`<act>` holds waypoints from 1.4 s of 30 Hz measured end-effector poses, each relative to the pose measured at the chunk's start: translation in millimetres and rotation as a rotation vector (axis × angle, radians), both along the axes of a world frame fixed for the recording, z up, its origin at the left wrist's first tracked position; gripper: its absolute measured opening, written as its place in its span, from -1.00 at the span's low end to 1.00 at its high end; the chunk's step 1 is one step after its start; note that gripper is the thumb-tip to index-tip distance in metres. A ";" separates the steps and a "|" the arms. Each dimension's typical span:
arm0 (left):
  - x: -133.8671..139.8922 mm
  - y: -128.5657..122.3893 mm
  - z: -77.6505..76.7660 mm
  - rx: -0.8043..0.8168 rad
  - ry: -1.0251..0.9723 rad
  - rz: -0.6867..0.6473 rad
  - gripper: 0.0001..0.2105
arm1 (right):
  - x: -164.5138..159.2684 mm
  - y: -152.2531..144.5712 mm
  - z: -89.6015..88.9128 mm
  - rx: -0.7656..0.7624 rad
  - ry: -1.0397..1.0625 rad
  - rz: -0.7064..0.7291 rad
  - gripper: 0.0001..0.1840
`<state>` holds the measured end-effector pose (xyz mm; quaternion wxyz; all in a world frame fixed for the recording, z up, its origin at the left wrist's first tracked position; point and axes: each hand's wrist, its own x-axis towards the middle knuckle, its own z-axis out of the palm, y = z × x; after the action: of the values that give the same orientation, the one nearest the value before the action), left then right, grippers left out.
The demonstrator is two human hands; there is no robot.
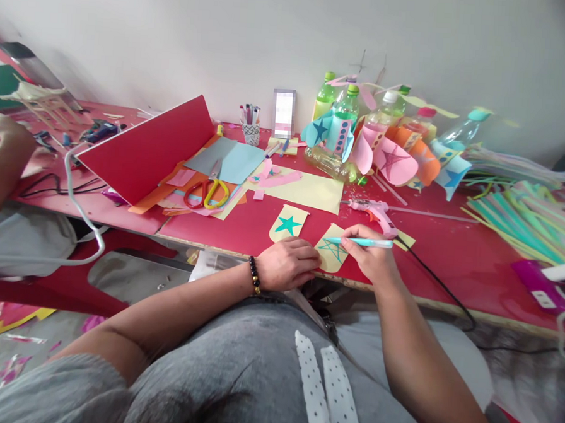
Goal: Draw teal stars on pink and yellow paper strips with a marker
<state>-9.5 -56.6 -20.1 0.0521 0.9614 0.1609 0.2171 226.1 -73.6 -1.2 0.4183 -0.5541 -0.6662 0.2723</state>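
Note:
My right hand [369, 252] is closed around a light turquoise marker [373, 243], its tip at a pale yellow paper piece [333, 259] with a rounded end. On that piece is a green star outline, partly coloured. My left hand [287, 263] lies flat at the table edge, fingers stretched toward the same piece, fingertips at its left edge. Just beyond the left hand lies a second yellow piece [280, 235] bearing a filled green star [288, 225]. A pink glue gun [374, 215] rests beyond my right hand, its black cord trailing off the table's front edge.
Scissors [212, 192] with red and yellow handles lie on coloured paper at left, before a leaning red board [156, 148]. Paper-decorated bottles [346, 123] stand at the back, with a pen cup [251, 133] and a phone [284, 114]. A co-worker's arm [3, 165] is far left.

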 end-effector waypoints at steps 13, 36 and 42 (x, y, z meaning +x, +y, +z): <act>-0.2 0.0 -0.7 -0.006 0.004 0.004 -0.75 | -1.7 0.9 0.9 0.009 -0.028 -0.003 -0.84; 0.0 0.4 -1.0 0.004 -0.005 0.011 -0.75 | -1.0 -0.5 1.3 0.017 -0.032 -0.023 -0.85; 0.0 0.5 -1.5 0.000 0.004 0.014 -0.75 | -1.7 -1.1 1.7 0.016 -0.024 -0.022 -0.86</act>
<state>-9.5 -56.1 -21.6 0.0501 0.9606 0.1678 0.2156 224.4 -74.7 0.5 0.4178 -0.5611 -0.6672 0.2557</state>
